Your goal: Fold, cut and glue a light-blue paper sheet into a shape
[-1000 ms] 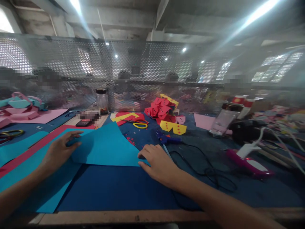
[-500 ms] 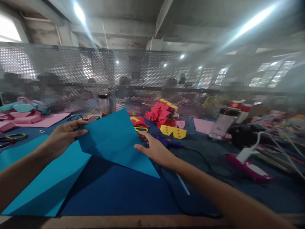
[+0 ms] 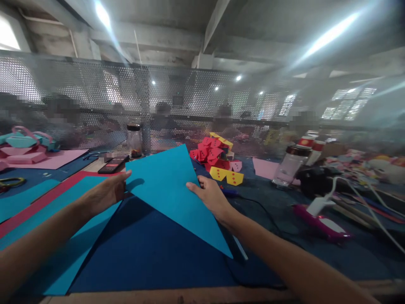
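One dark blue table (image 3: 133, 261) spread before us, with a blue sheet (image 3: 167, 185) tilted above its middle. Beyond the sheet we had a red paper pile (image 3: 211, 153). Our left hand (image 3: 110, 186) held the sheet's left edge, our right hand (image 3: 213, 196) pinched its right edge, thumb on top, and a phone (image 3: 114, 164) lay beyond our left hand.

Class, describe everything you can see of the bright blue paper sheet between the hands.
The bright blue paper sheet is plain with straight edges, like thin card. It slants over the dark blue tabletop, one corner uppermost, another low at the near right. The left hand touches its left end; the right hand holds its right edge, thumb on top.
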A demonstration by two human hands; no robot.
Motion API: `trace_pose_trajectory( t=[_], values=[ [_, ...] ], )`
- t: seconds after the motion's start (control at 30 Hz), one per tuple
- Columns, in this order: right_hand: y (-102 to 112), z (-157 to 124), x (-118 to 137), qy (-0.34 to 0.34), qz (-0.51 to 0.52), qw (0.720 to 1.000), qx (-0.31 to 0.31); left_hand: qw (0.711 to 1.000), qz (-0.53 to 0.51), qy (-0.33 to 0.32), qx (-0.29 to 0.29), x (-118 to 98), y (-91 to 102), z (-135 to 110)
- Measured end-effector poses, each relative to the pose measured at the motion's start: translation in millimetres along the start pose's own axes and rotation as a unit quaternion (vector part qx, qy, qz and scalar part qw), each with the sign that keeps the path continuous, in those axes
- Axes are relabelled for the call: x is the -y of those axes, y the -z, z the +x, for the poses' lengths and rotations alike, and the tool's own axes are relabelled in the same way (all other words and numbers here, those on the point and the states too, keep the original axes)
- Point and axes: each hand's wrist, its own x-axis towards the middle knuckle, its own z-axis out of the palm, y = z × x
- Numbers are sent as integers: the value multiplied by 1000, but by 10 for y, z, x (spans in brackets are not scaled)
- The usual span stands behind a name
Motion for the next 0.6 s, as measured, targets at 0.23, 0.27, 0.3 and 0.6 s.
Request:
trace_pose_trajectory(
  t=[0.23,0.27,0.3,0.6],
  values=[
    [-59,-16,-94,16,-7,1000,-5,994,91,-38,-36,154,-104,-19],
    [-60,-14,-103,22,-7,1000,-7,994,99,-40,-39,156,-119,-25],
    [-57,-8,-113,28,-1,1000,-8,993,107,-42,-41,154,-133,-33],
    [-2,90,-231,32,27,999,-14,989,142,-16,-36,88,-256,-125]
  ],
)
